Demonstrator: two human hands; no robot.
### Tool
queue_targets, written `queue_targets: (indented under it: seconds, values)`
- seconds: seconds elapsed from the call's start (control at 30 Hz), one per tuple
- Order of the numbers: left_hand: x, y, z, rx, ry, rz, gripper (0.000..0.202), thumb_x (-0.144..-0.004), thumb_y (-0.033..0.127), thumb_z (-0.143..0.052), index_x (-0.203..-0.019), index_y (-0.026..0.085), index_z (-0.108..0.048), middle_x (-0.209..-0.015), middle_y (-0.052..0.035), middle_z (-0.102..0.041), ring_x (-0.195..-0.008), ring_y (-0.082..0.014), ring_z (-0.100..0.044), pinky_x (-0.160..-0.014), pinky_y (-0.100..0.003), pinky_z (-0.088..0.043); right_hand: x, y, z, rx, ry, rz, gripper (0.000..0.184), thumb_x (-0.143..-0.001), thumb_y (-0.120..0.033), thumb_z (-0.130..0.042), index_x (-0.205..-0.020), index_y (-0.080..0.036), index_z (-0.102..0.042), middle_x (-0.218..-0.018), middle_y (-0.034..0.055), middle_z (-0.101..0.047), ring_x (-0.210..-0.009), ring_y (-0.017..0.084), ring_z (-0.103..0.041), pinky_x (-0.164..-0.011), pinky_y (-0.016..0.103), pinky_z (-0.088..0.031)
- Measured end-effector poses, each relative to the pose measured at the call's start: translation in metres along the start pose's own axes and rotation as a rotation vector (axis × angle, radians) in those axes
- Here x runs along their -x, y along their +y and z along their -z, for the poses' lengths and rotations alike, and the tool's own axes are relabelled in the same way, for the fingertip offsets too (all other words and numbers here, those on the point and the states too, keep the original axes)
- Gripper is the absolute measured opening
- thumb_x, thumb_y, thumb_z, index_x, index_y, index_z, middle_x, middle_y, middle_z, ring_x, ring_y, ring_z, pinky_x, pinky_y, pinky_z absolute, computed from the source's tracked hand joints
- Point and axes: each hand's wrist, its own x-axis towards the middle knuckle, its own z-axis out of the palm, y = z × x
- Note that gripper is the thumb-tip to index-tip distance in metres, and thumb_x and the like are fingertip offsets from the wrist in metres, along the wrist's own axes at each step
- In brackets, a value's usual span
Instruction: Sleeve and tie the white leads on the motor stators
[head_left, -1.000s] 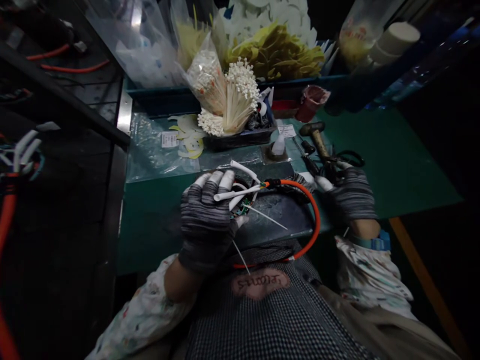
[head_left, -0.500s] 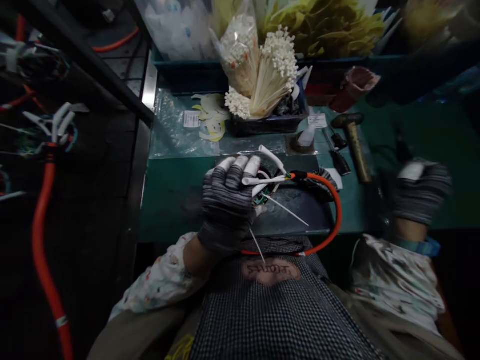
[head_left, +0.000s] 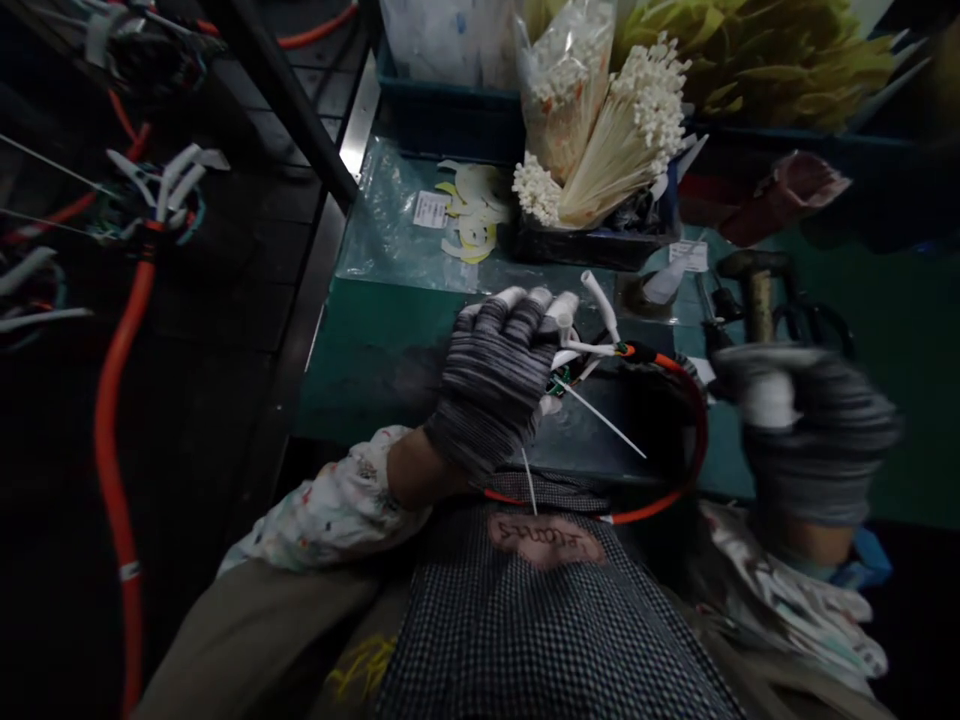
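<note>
My left hand (head_left: pixel 496 378), in a grey striped glove, is closed around the end of an orange cable (head_left: pixel 679 455) where white-sleeved wires (head_left: pixel 592 322) fan out. Thin white cable ties (head_left: pixel 604 420) stick out below that hand. The orange cable loops right and back toward my lap. My right hand (head_left: pixel 814 425), also gloved, hovers blurred to the right of the loop, near the table's front edge; its fingers look curled, and what is in them is smeared by motion.
A bundle of white cable ties (head_left: pixel 615 150) stands in a dark tray at the back. A hammer (head_left: pixel 757 285) and black tools lie to the right. More orange cables (head_left: pixel 112 420) with wire ends hang on the left. Yellow and white parts fill bins behind.
My right hand has left the tools near the hammer, swung out to the right, then come back toward the cable loop. The left hand keeps its hold. The view has shifted left.
</note>
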Motion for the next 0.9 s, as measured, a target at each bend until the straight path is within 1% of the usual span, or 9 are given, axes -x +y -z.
queue_targets:
  seconds: [0.07, 0.13, 0.23, 0.33, 0.4, 0.53, 0.73, 0.8, 0.9]
  values:
    - [-0.003, -0.002, -0.002, 0.022, -0.016, 0.01, 0.087, -0.082, 0.035, -0.094, -0.158, 0.019, -0.055, -0.166, -0.0176, -0.06, -0.153, -0.0444, -0.056, -0.129, -0.064, -0.047, 0.006, -0.033, -0.008, -0.137, -0.215, 0.081, 0.015, -0.103, -0.032, -0.066, -0.098, -0.027, -0.079, -0.092, 0.0047, -0.085, -0.082, 0.027, -0.081, -0.075, 0.045, -0.066]
    - [-0.005, -0.004, -0.003, 0.027, -0.035, 0.007, 0.083, -0.085, 0.034, -0.091, -0.158, 0.023, -0.055, -0.168, -0.0155, -0.058, -0.155, -0.0437, -0.055, -0.13, -0.065, -0.045, 0.008, -0.048, -0.018, -0.2, -0.311, 0.162, 0.013, -0.102, -0.029, -0.067, -0.098, -0.028, -0.079, -0.091, 0.0027, -0.085, -0.081, 0.026, -0.082, -0.075, 0.044, -0.067]
    - [-0.003, -0.01, 0.0, 0.027, -0.095, -0.05, 0.085, -0.083, 0.038, -0.095, -0.158, 0.029, -0.057, -0.171, -0.0122, -0.055, -0.159, -0.0419, -0.051, -0.134, -0.067, -0.04, 0.011, -0.047, -0.028, -0.19, -0.244, 0.149, 0.012, -0.103, -0.028, -0.067, -0.101, -0.028, -0.079, -0.094, 0.0042, -0.084, -0.087, 0.028, -0.081, -0.081, 0.047, -0.067]
    - [0.003, -0.021, 0.005, 0.031, -0.097, -0.121, 0.102, -0.073, 0.051, -0.104, -0.16, 0.027, -0.056, -0.171, -0.0128, -0.056, -0.159, -0.0408, -0.053, -0.135, -0.064, -0.041, 0.015, -0.031, -0.031, -0.074, 0.042, 0.075, 0.015, -0.103, -0.03, -0.066, -0.111, -0.024, -0.077, -0.106, 0.0114, -0.082, -0.103, 0.034, -0.08, -0.093, 0.057, -0.064]
    - [0.009, -0.031, 0.006, 0.074, -0.016, -0.094, 0.096, -0.075, 0.054, -0.102, -0.157, 0.026, -0.06, -0.164, -0.0121, -0.063, -0.154, -0.0382, -0.058, -0.132, -0.061, -0.048, 0.02, -0.021, -0.032, -0.024, 0.143, 0.052, 0.025, -0.102, -0.032, -0.066, -0.123, -0.023, -0.076, -0.118, 0.0152, -0.08, -0.115, 0.039, -0.077, -0.102, 0.064, -0.061]
    - [0.02, -0.057, -0.001, 0.144, 0.174, 0.079, 0.044, -0.103, 0.032, -0.076, -0.146, 0.029, -0.068, -0.15, -0.0082, -0.073, -0.142, -0.0259, -0.069, -0.124, -0.047, -0.059, 0.028, -0.02, -0.037, -0.092, -0.058, -0.095, 0.039, -0.104, -0.035, -0.065, -0.143, -0.03, -0.068, -0.134, 0.0128, -0.078, -0.122, 0.037, -0.076, -0.106, 0.066, -0.061]
    - [0.048, -0.102, 0.002, 0.093, 0.297, 0.152, 0.033, -0.108, 0.037, -0.064, -0.14, 0.032, -0.071, -0.138, -0.0071, -0.079, -0.132, -0.0271, -0.074, -0.117, -0.047, -0.063, 0.031, -0.063, -0.031, -0.229, -0.12, -0.082, 0.04, -0.104, -0.038, -0.067, -0.143, -0.031, -0.071, -0.137, 0.0105, -0.079, -0.129, 0.034, -0.074, -0.116, 0.061, -0.058]
    - [0.062, -0.115, 0.008, 0.067, 0.341, 0.17, 0.033, -0.107, 0.038, -0.062, -0.139, 0.033, -0.072, -0.138, -0.0068, -0.079, -0.13, -0.0273, -0.075, -0.113, -0.048, -0.065, 0.036, -0.069, -0.029, -0.33, -0.186, -0.114, 0.035, -0.102, -0.042, -0.07, -0.134, -0.032, -0.076, -0.125, 0.0085, -0.082, -0.117, 0.033, -0.077, -0.108, 0.058, -0.063]
    - [0.085, -0.13, 0.022, -0.023, 0.379, 0.191, 0.038, -0.103, 0.033, -0.065, -0.14, 0.033, -0.072, -0.139, -0.0077, -0.079, -0.13, -0.0296, -0.075, -0.112, -0.05, -0.066, 0.054, -0.068, -0.031, -0.6, -0.459, -0.226, 0.022, -0.102, -0.049, -0.07, -0.106, -0.029, -0.08, -0.084, 0.0028, -0.081, -0.072, 0.025, -0.077, -0.069, 0.041, -0.067]
